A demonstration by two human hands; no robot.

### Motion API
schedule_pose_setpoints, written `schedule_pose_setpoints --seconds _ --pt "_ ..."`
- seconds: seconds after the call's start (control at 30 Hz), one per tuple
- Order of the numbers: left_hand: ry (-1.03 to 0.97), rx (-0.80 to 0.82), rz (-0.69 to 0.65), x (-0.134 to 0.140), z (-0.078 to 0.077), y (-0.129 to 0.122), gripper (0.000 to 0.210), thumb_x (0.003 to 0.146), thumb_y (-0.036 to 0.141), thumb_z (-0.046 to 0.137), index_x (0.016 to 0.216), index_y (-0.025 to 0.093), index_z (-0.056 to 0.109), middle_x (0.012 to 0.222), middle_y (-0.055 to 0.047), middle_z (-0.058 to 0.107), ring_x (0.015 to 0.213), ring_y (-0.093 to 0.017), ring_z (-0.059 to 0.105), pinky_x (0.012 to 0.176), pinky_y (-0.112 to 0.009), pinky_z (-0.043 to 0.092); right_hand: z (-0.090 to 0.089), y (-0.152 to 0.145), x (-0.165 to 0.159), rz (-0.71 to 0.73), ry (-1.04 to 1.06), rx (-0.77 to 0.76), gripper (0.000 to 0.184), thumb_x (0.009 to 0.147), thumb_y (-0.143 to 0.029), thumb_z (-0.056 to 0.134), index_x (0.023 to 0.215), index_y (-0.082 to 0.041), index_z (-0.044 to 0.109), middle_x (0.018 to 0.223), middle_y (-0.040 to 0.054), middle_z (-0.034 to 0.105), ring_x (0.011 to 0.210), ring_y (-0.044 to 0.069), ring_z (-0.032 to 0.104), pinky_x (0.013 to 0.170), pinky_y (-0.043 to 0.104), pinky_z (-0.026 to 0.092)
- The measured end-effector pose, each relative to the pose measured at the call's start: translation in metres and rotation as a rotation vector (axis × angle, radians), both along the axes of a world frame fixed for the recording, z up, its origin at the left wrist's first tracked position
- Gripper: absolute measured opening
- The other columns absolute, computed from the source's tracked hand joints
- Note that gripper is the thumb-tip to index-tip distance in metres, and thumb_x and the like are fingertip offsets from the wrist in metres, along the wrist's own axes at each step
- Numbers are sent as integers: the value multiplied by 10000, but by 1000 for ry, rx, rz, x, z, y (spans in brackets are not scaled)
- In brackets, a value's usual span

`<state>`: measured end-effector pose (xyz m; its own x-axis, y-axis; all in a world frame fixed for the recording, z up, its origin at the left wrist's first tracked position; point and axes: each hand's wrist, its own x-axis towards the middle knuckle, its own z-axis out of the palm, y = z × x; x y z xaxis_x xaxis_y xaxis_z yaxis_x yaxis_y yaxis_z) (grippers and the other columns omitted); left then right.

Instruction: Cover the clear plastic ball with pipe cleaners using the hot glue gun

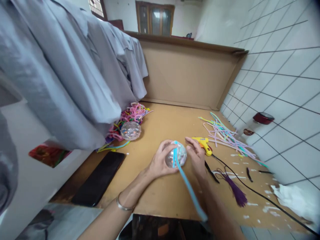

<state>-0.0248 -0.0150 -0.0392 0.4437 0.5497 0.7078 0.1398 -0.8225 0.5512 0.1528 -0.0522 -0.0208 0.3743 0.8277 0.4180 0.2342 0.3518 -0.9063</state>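
A clear round ball [183,154] with a faceted surface is gripped in my left hand [161,160], fingers curled around its left side. A light blue pipe cleaner [186,181] runs over the ball in strands, and its loose end hangs toward the front edge. My right hand [196,153] is just right of the ball, fingers stretched out, with no object visible in it. Whether its fingertips touch the ball I cannot tell. Beyond those fingers lies a yellow glue gun [205,146], its front end partly hidden by the hand.
Another clear ball [131,130] sits by a heap of colourful pipe cleaners [135,113]. A black phone [100,178] lies left. Rightward are pastel pipe cleaners [222,133], a jar with a red lid [263,118], a purple tassel [236,190] and a black cord [237,178]. Grey shirts [82,73] hang left.
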Motion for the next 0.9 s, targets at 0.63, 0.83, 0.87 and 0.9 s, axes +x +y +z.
schedule_pose_setpoints --seconds 0.63,0.83,0.87,0.9 --pt "-17 237 -92 1 -5 -6 819 721 245 837 1420 312 417 1424 -142 331 1313 -346 485 1018 -522 539 14 -8 8 402 0 -72 384 815 -552 715 1071 -266 714 1118 54 728 1067 237 668 944 372 534" --pt "-24 198 -91 3 -5 -6 860 700 214 841 1429 328 402 1397 -130 357 1289 -341 507 1012 -526 540 14 -7 7 385 -5 -58 301 820 -520 725 1009 -287 752 1134 56 725 1132 238 645 1013 406 498" --pt "-24 196 -91 3 -5 -6 873 690 208 846 1430 332 401 1393 -129 358 1283 -342 511 1010 -527 541 14 -7 7 381 0 -56 290 819 -515 729 999 -290 757 1139 57 723 1134 237 644 1008 406 502" --pt "-26 194 -94 3 -5 -6 882 681 203 850 1430 331 402 1390 -130 357 1278 -342 514 1007 -527 542 14 -6 7 378 6 -52 282 816 -512 734 989 -292 762 1142 59 721 1137 236 643 1001 405 506"
